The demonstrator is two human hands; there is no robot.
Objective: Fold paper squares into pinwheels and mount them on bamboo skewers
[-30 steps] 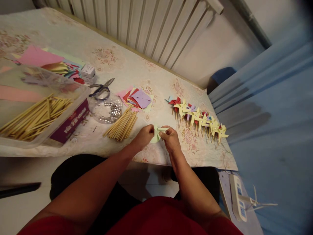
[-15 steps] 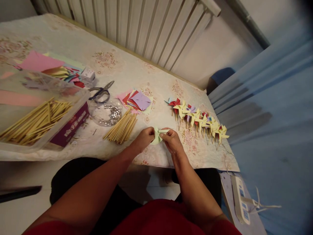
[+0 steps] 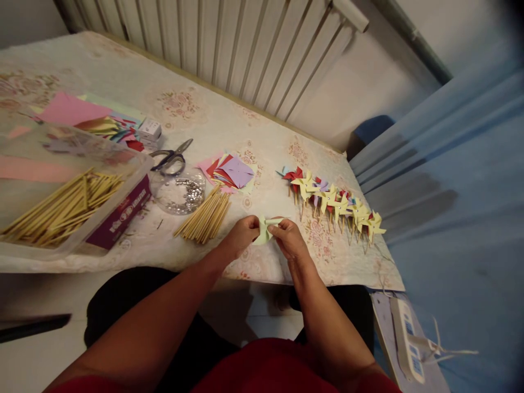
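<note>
Both hands meet over the table's near edge around a pale green paper piece. My left hand pinches its left side with curled fingers. My right hand pinches the folded top flap of the same paper. Just left of the hands lies a bundle of wooden sticks. To the right runs a row of finished paper pinwheels on sticks, mostly yellow with red and purple ones.
A stack of coloured paper squares, a clear dish of silver pins, scissors, a small white box and a clear tub of sticks lie left. A white power strip sits low right. A radiator stands behind.
The hands keep hold of the green paper and have barely shifted; the camera has tilted slightly, so everything sits a little lower in view.
</note>
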